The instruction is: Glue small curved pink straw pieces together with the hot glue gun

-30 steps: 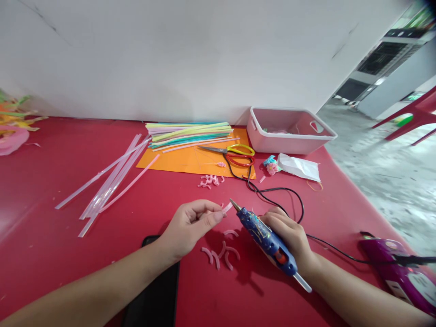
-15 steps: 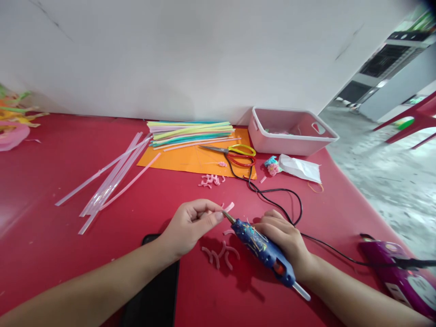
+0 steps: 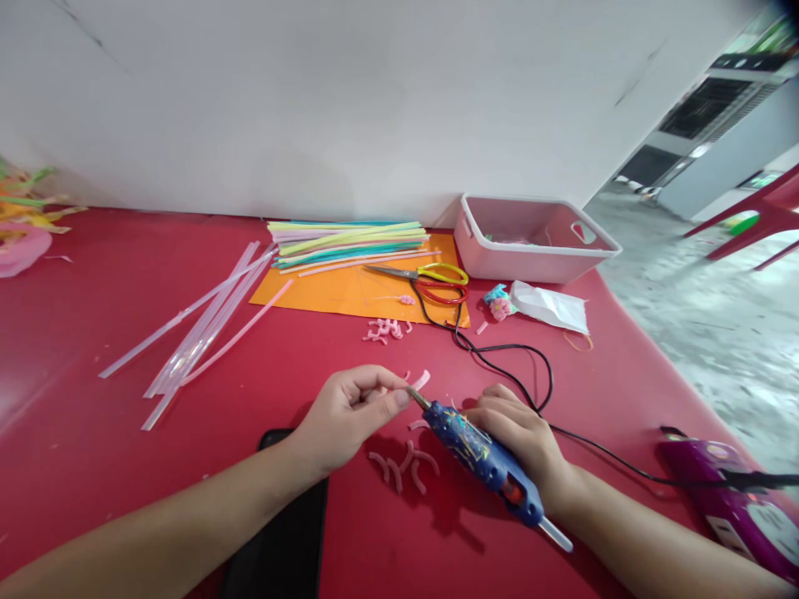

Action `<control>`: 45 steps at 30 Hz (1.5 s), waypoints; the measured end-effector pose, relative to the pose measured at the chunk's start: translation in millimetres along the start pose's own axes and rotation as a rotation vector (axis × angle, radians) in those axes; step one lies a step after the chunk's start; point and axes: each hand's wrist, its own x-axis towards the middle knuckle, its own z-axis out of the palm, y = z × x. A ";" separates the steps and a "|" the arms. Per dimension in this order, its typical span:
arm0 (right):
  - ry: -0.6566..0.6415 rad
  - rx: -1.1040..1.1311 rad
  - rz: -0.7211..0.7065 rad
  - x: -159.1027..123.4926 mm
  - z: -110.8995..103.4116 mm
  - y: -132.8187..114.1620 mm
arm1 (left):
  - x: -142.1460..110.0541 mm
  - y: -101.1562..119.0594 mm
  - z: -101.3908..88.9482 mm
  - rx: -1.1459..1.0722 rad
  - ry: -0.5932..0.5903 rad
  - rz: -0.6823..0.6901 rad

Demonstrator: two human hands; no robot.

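My right hand (image 3: 515, 433) is wrapped round a blue glue gun (image 3: 478, 449), with a clear glue stick (image 3: 555, 534) poking out of its back end. The gun's metal nozzle points up and left, at the fingertips of my left hand (image 3: 359, 412). Thumb and forefinger there are pinched on a short pink pipe cleaner piece (image 3: 422, 380), partly hidden behind the fingers and nozzle. Below lie several curved pink pipe cleaner pieces (image 3: 399, 470) on the red table (image 3: 374, 553). A small heap of more pink pieces (image 3: 385, 330) lies farther back.
Pipe cleaners (image 3: 349, 245) and scissors (image 3: 430, 279) lie on an orange sheet (image 3: 312, 301). Clear glue sticks or wrappers (image 3: 200, 333) are left. A pink bin (image 3: 530, 262), white pouch (image 3: 549, 308), black cord (image 3: 499, 349), purple power strip (image 3: 717, 491) and black phone (image 3: 280, 532) surround my hands.
Almost nothing differs. Both hands and the glue gun hold their places; the glue stick's rear end appears very slightly farther right and down.
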 end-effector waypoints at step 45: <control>0.132 0.150 0.452 28.8 -19.7 -35.2 | -11.3 5.2 10.1 -0.101 -0.294 -0.142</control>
